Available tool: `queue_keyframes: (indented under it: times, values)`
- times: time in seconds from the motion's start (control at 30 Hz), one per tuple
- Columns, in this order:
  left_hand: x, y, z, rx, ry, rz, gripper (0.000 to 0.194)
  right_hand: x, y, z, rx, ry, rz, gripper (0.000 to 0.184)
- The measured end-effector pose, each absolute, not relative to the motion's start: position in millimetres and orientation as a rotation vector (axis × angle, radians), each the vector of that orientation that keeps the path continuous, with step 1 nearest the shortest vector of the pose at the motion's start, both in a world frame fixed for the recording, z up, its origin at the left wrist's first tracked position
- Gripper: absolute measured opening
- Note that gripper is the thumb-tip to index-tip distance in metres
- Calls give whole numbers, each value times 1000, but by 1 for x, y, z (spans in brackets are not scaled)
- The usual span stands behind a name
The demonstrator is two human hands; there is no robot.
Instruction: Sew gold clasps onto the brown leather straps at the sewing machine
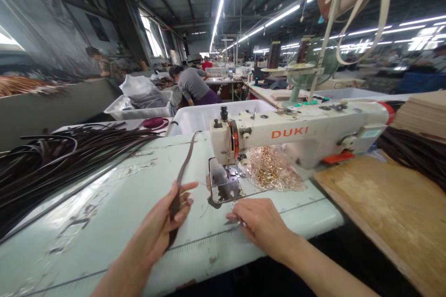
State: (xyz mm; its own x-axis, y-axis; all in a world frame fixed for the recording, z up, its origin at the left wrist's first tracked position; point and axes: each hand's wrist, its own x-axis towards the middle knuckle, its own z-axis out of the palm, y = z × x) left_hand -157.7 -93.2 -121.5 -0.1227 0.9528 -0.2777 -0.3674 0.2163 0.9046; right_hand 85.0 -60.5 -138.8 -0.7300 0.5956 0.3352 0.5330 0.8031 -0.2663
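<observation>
Cannot make out the thin item (232,222) in the right hand (260,222), mostly covered by the fingers. Cannot see all of the dark strap (186,162) inside the left hand (165,220), nor trace it past the wrist. Cannot count the tiny gold-coloured pieces (266,167) in the clear bag (293,180), nor read the printed scale (202,240). Cannot follow the strap heap (52,158) past the left edge, the brown board (386,213) past the right, or either forearm (127,262) past the bottom.
</observation>
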Motion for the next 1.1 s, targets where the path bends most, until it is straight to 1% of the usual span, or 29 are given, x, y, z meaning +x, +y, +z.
queue_keyframes:
  times: [0.03,0.07,0.13,0.17,0.27,0.33,0.43,0.5,0.6,0.63,0.7,0.83,0.93,1.03,1.1]
  values:
    - [-142,-99,-122,581,1067,1275,40,88,-62,-138,-729,-2595,173,17]
    - [-126,-102,-122,506,968,1256,36,90,-64,-137,-615,-2619,134,20]
    - [-95,-102,-127,366,829,1267,30,93,-66,-137,-436,-2683,43,36]
    - [-82,-100,-130,302,795,1274,29,94,-66,-138,-370,-2705,-3,37]
    - [-61,-88,-142,277,778,1282,27,102,-62,-143,-236,-2686,-76,24]
    - [-61,-79,-152,572,882,1274,31,110,-57,-147,-195,-2625,-73,18]
    - [-79,-68,-166,1289,1216,1174,41,122,-47,-152,-171,-2637,-25,21]
    - [-97,-60,-174,1668,1423,1019,47,127,-42,-155,-180,-2705,5,23]
    - [-127,-40,-184,2150,1628,647,51,128,-37,-158,-252,-2795,22,23]
    - [-137,-30,-185,2275,1658,525,50,127,-36,-159,-285,-2811,29,22]
    - [-157,-5,-186,2370,1659,410,48,124,-35,-161,-339,-2824,37,21]
    - [-190,60,-179,2356,1758,416,42,118,-37,-165,-362,-2807,8,24]
    - [-202,92,-167,2265,1978,561,38,117,-41,-168,-328,-2734,-49,32]
    - [-198,80,-155,2209,2105,740,33,118,-43,-165,-316,-2590,-139,46]
    - [-184,46,-151,2224,2083,800,26,120,-41,-158,-288,-2527,-176,45]
